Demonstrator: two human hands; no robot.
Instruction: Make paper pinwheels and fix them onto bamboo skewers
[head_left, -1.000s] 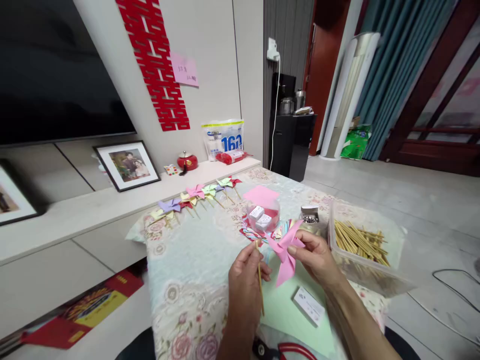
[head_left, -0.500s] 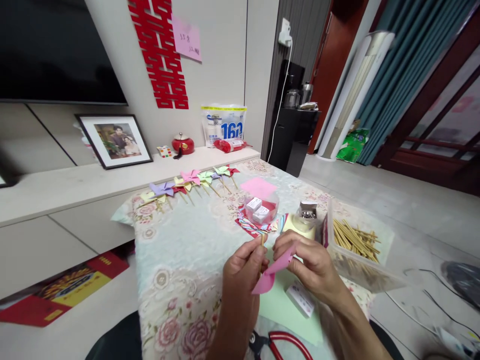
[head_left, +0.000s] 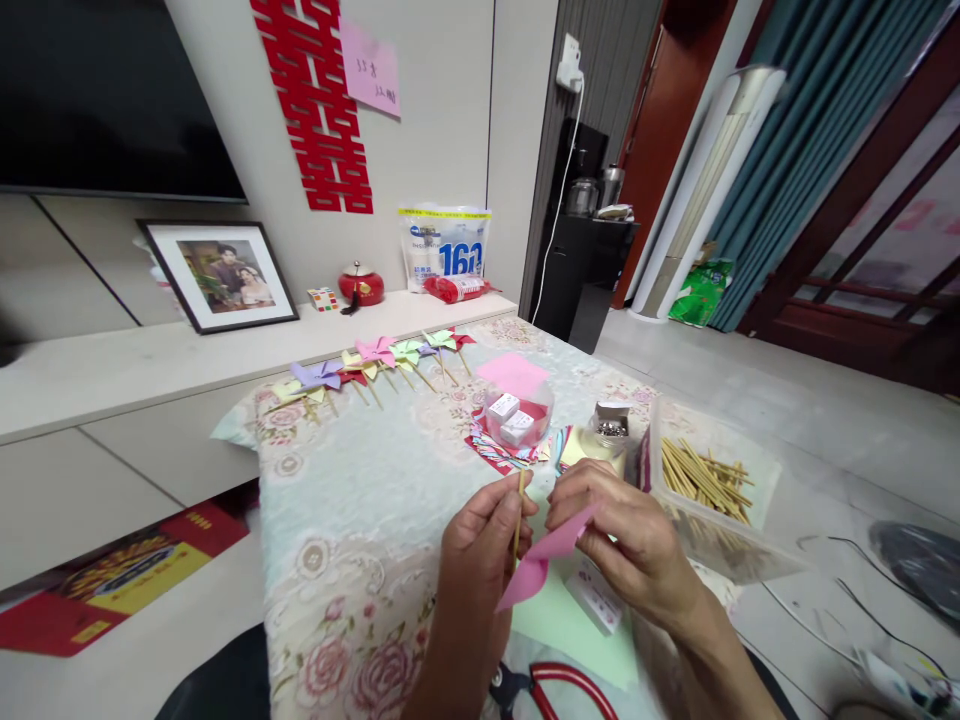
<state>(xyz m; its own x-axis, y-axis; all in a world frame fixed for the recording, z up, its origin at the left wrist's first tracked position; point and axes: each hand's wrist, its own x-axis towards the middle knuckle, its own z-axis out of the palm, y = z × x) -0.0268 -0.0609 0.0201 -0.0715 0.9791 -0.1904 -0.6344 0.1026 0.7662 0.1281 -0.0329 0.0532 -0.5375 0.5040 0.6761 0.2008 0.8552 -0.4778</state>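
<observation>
- With both hands raised just over the table [head_left: 375,520], the left hand [head_left: 476,545] pinches a thin wooden stick [head_left: 518,512], long axis near 12-6 o'clock.
- Right hand [head_left: 626,540] grips the pink paper pinwheel [head_left: 541,560], which sits at 3 o'clock of the stick, touching it.
- Left hand is nearer the stick; 0 free fingers to see.

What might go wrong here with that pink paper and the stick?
The pink pinwheel is pinched edge-on by the right hand, so its folds may crease or tear. The left hand holds the thin stick close to the paper; a slip might poke a finger. The red-handled scissors lie under the wrists.
</observation>
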